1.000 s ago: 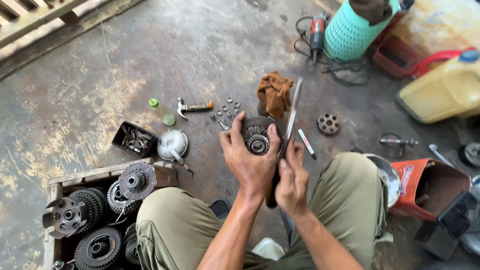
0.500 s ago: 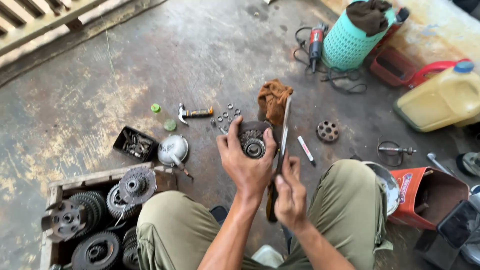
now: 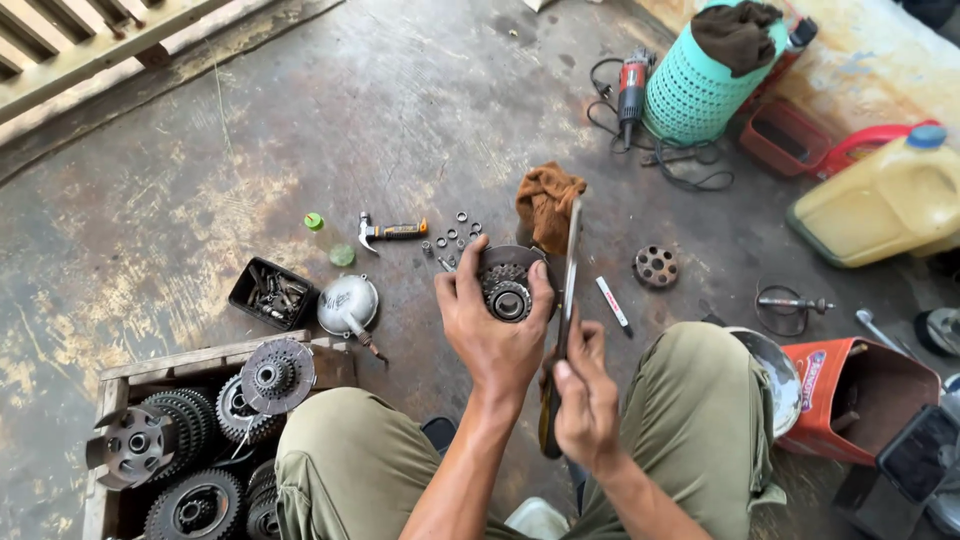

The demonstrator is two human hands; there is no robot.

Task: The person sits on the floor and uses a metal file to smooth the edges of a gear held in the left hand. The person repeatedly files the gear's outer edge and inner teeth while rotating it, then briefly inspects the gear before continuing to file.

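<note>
The long flat file (image 3: 570,270) has been raised; it is gripped by the right hand (image 3: 585,400), while the heavy, stiff geared hub (image 3: 508,290) is clasped around its rim by the left hand (image 3: 492,335).

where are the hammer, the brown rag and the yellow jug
hammer (image 3: 392,232): head view, on its handle, on the floor.
brown rag (image 3: 545,203): head view, middle of the crumpled cloth.
yellow jug (image 3: 880,210): head view, on its side wall, at the right.
</note>
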